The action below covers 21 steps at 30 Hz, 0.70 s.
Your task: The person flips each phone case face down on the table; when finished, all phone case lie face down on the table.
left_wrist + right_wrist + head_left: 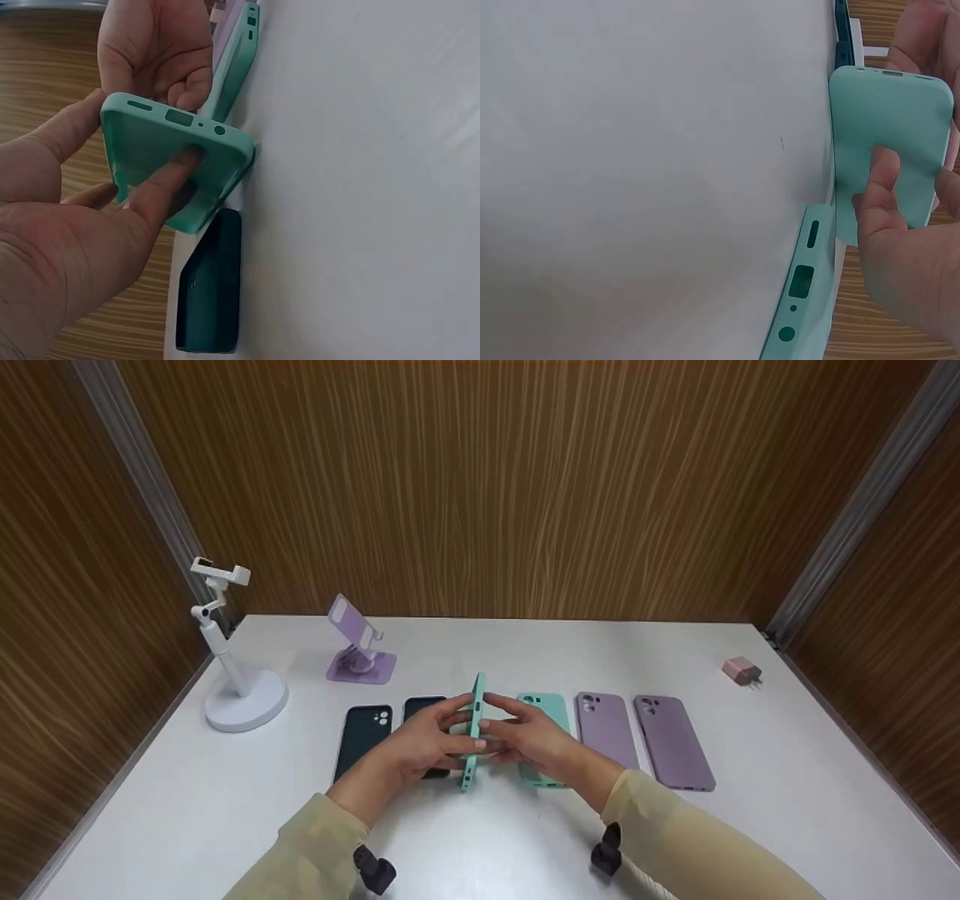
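Note:
Between both hands a mint green phone case (pixel 476 706) stands on its long edge on the table. The left hand (pixel 420 744) grips it from the open side, one finger pressed against its inner face (pixel 142 146) in the left wrist view. On the other side the right hand (pixel 546 744) holds it, a fingertip on the smooth back (pixel 900 112) in the right wrist view. A second mint case (pixel 551 706) lies right of it, partly behind the right hand. Two dark teal cases, one outer (pixel 364 735) and one inner (pixel 422 706), lie to the left; the left hand partly covers the inner one.
Two purple phone cases, one nearer (pixel 609 727) and one farther right (pixel 675 742), lie on the white table (pixel 787 780). A purple phone stand (pixel 360 660) and a white stand (pixel 251 701) are at the left. A pink charger plug (pixel 741 670) sits far right. Wood-grain panels (pixel 480 495) enclose the table.

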Each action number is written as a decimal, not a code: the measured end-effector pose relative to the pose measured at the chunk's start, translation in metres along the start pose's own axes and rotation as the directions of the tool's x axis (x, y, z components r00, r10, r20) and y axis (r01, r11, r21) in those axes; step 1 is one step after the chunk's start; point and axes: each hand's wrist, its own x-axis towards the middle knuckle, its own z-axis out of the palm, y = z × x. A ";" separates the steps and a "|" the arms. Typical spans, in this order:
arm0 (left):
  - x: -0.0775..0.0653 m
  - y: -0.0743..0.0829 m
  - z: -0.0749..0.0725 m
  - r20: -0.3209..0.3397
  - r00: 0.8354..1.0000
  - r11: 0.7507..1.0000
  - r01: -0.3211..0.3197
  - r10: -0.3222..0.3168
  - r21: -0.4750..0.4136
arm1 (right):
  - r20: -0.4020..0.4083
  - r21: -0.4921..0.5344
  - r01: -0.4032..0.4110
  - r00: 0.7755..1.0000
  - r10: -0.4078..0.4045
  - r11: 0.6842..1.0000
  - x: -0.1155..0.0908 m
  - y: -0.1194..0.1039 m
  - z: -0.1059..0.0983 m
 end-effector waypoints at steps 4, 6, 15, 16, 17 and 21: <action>0.002 0.000 0.002 -0.021 1.000 1.000 -0.007 0.007 0.013 | -0.009 0.011 -0.001 1.000 0.001 1.000 0.001 0.000 0.000; 0.002 0.001 0.003 -0.035 0.999 1.000 -0.012 0.013 0.015 | -0.010 0.017 0.002 1.000 -0.002 1.000 0.001 0.000 -0.001; -0.007 0.012 0.012 -0.084 0.996 0.999 -0.039 0.041 0.030 | -0.054 -0.084 0.067 0.996 -0.072 0.994 -0.005 -0.005 0.001; -0.008 0.013 0.012 -0.088 0.995 0.998 -0.048 0.051 0.028 | -0.059 -0.091 0.077 0.995 -0.082 0.993 -0.006 -0.005 0.001; -0.009 0.015 0.013 -0.092 0.994 0.998 -0.057 0.059 0.022 | -0.065 -0.096 0.085 0.994 -0.091 0.992 -0.007 -0.006 0.002; -0.012 0.018 0.017 -0.095 0.991 0.995 -0.101 0.098 -0.020 | -0.093 -0.106 0.076 0.992 -0.086 0.991 -0.010 -0.009 0.004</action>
